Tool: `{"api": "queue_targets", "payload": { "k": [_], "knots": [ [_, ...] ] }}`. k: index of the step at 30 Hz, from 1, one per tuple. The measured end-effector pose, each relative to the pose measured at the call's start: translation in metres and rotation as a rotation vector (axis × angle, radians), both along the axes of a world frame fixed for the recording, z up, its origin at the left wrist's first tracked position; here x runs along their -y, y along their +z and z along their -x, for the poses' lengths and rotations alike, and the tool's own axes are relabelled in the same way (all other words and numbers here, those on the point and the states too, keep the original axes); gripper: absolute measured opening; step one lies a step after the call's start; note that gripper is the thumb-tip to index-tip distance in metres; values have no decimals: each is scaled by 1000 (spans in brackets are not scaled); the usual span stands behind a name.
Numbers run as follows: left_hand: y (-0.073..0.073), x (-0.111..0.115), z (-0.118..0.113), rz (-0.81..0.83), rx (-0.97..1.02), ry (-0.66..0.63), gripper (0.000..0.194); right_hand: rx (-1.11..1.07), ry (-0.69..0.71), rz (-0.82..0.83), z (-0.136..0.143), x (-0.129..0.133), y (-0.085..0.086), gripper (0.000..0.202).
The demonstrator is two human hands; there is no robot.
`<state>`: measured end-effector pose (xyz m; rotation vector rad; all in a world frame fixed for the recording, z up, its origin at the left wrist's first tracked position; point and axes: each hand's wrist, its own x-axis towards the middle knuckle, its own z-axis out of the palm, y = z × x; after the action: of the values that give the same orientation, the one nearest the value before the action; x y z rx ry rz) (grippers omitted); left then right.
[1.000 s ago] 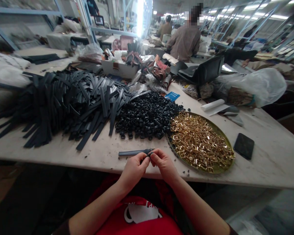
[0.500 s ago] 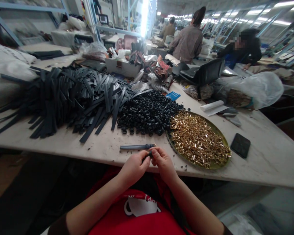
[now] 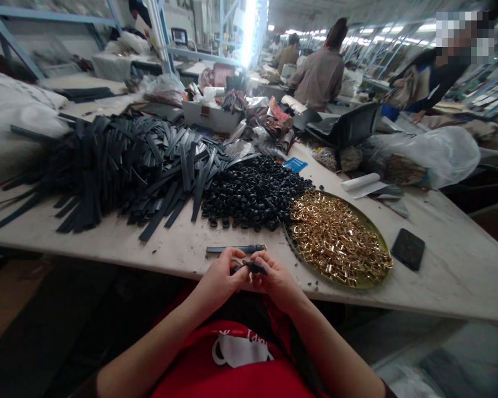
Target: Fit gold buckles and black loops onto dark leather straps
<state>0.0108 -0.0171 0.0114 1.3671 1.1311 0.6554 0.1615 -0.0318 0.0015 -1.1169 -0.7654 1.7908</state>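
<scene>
left hand (image 3: 223, 277) and right hand (image 3: 277, 279): fingertips clamped on a small dark strap piece (image 3: 257, 267) between them, near table (image 3: 460, 271) edge | dark buckled strap (image 3: 251, 249): lying just beyond the hands | gold buckles (image 3: 336, 237): heaped on round tray (image 3: 371, 283)

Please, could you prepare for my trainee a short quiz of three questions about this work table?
1. Multiple choice: what colour are the metal fittings in the round tray? A) silver; B) gold; C) black.
2. True or false: the phone lies to the right of the tray.
3. Fill in the side: the left hand and the right hand hold dark material; just beyond lies a dark strap, whose shiny end is on the ____.

Key: 1. B. 2. True. 3. Right.
</scene>
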Motion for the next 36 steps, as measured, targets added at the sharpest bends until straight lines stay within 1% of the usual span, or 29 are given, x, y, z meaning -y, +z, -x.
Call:
{"api": "queue_targets", "payload": {
  "k": [2,4,7,9,11,14,15,17,18,20,22,25,29,31,33,35,36],
  "knots": [
    [-3,-3,2,-17,-67,12,25,-49,107,87,-1,-4,-2,35],
    [-5,-6,4,-53,-160,17,26,-105,178,122,-2,-7,-5,37],
    [-7,-12,5,-128,-278,8,22,-163,186,151,-4,-11,-9,34],
    [-6,-15,5,-133,-285,-5,21,-145,166,144,-5,-14,-11,33],
    [-3,-17,5,-45,-204,-24,22,-66,119,79,-6,-18,-11,31],
    [3,-17,4,142,-12,-61,24,178,-34,-112,-6,-25,-11,30],
    [4,-17,4,180,36,-76,25,269,-84,-164,-5,-26,-11,29],
    [4,-17,3,195,79,-102,27,428,-148,-241,-5,-27,-11,25],
    [3,-17,2,187,81,-109,27,500,-149,-278,-5,-27,-11,22],
    [-2,-16,0,181,75,-113,28,633,-81,-362,-7,-24,-11,17],
    [-5,-16,-2,203,88,-115,28,727,54,-427,-11,-21,-11,13],
    [-6,-13,-3,279,128,-143,28,770,232,-474,-18,-16,-9,15],
    [-3,-5,-1,372,142,-169,27,821,401,-570,-24,-8,-3,15],
    [-5,2,-1,389,159,-181,26,830,464,-599,-25,-3,1,15],
    [-11,9,-2,398,194,-192,25,802,516,-585,-25,3,3,16],
    [-16,15,-3,410,233,-188,27,753,535,-548,-25,8,2,17],
    [-19,17,-3,420,246,-179,28,725,524,-531,-25,11,1,17]
  ]
}}
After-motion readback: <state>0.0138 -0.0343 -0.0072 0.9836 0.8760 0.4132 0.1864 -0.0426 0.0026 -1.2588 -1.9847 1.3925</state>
